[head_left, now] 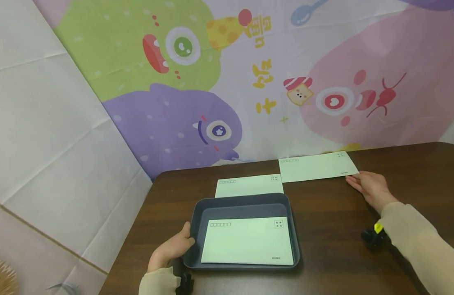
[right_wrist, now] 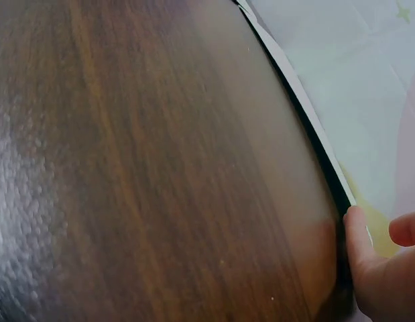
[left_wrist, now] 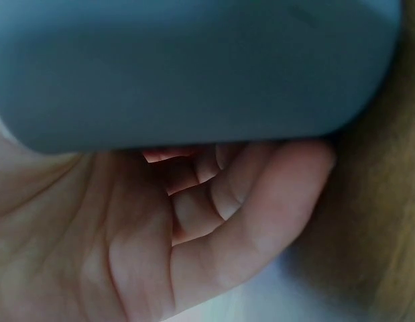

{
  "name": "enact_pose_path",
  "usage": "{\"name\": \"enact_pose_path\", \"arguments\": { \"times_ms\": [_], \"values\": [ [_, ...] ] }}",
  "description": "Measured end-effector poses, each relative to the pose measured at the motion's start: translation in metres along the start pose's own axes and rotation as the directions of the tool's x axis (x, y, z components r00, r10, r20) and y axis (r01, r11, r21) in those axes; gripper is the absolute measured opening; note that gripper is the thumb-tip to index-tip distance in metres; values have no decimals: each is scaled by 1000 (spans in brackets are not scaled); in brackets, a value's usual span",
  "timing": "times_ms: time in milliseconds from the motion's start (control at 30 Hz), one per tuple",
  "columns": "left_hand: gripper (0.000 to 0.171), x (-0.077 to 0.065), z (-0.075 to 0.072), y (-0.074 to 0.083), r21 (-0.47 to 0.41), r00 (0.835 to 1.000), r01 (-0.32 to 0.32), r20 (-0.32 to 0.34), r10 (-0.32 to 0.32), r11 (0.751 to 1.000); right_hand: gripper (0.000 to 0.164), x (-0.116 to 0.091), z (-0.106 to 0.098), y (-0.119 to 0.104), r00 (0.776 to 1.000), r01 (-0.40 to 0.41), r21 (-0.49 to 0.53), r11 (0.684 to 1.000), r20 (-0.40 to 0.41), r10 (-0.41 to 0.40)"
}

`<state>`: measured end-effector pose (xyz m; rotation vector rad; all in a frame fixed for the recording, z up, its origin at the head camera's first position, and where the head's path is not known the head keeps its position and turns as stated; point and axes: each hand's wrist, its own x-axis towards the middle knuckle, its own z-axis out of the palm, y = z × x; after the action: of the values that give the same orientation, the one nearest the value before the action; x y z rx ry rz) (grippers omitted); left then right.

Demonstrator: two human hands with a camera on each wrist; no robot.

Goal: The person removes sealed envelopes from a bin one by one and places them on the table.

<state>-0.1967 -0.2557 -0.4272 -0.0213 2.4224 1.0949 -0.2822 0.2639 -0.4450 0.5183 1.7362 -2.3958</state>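
A dark grey rectangular tray point(head_left: 234, 211) stands on the table, with a pale envelope point(head_left: 245, 241) lying inside it. My left hand point(head_left: 174, 246) grips the tray's left side. In the left wrist view its fingers point(left_wrist: 261, 215) curl against the grey tray wall point(left_wrist: 194, 87). At the back right, my right hand point(head_left: 372, 188) holds a second envelope point(head_left: 315, 167) by its near right corner. That envelope appears nearly edge-on in the right wrist view, beside my right hand point(right_wrist: 381, 275). A third envelope point(head_left: 249, 185) lies behind the tray, its near part hidden by the rim.
The dark brown wooden table point(head_left: 330, 229) reaches a cartoon-printed cloth point(head_left: 267, 135) at its back edge. White panels point(head_left: 64, 123) stand to the left. A black wrist device point(head_left: 372, 237) with a yellow mark sits under my right sleeve.
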Motion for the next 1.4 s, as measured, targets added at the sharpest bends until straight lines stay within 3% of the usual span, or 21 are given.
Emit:
{"name": "enact_pose_path", "arguments": {
  "times_ms": [400, 700, 933, 1067, 1133, 1233, 1400],
  "values": [
    [66, 0, 1, -1, 8, 1000, -10, 6, 10, 1000, 64, -4, 0, -2, 1000, -1, -22, 1000, -7, 1],
    [66, 1, 2, 0, 16, 1000, -14, 1, 14, 1000, 60, -7, 1, -2, 998, 43, -94, 995, -42, -47],
    [66, 0, 1, 2, 13, 1000, -10, -1, 10, 1000, 62, -7, 1, -2, 996, 87, -116, 989, -18, -90],
    [66, -1, 1, 3, 4, 1000, -14, 4, 14, 1000, 60, -9, 3, -2, 992, 123, -192, 974, 5, -124],
    [66, -1, 1, 3, 0, 1000, -20, 9, 20, 1000, 57, -11, 6, -1, 987, 155, -276, 948, 12, -158],
    [66, -1, 1, 3, 4, 1000, -27, 15, 27, 1000, 52, -15, 13, 1, 970, 227, -427, 875, 14, -244],
    [67, 0, 1, 2, 11, 999, -27, 17, 27, 1000, 40, -26, 29, 5, 918, 342, -649, 680, 77, -389]
  ]
}}
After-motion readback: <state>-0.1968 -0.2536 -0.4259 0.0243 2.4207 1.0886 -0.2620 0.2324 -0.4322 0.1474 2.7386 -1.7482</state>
